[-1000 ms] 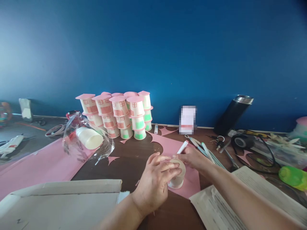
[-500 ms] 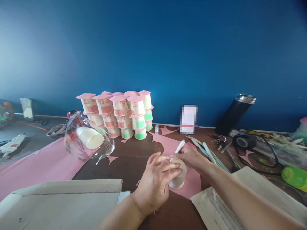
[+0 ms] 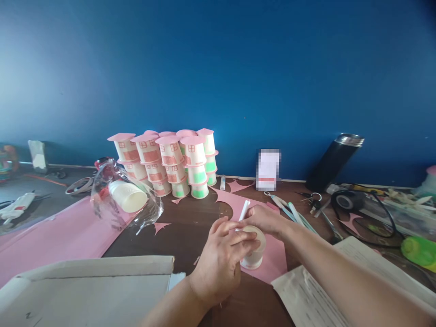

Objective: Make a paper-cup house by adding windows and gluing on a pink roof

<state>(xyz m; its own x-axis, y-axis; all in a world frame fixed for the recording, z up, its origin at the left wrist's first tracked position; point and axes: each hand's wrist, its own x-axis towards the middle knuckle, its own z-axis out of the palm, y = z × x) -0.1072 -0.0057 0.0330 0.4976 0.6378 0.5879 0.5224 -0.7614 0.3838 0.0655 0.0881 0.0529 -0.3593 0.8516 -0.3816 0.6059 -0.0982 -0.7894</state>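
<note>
An upside-down white paper cup [image 3: 254,260] stands on a sheet of pink paper [image 3: 274,259] that has curved pieces cut out of it. My left hand [image 3: 220,261] lies over the cup, its fingers pressing on the upturned base. Behind the cup, my right hand [image 3: 264,220] grips a white marker pen [image 3: 244,210], which leans close to the cup's far left side. The pen's tip is hidden behind the left fingers and the cup.
Stacked cup towers [image 3: 170,156] with pink paper roofs stand by the wall. Nested cups [image 3: 134,200] lie in a clear bag at left, near a cardboard box [image 3: 95,290]. A black flask [image 3: 332,163], keys [image 3: 315,202] and printed papers [image 3: 306,290] are at right.
My right hand has shifted slightly left around the back of the cup, taking the marker pen with it. My left hand stays on the cup.
</note>
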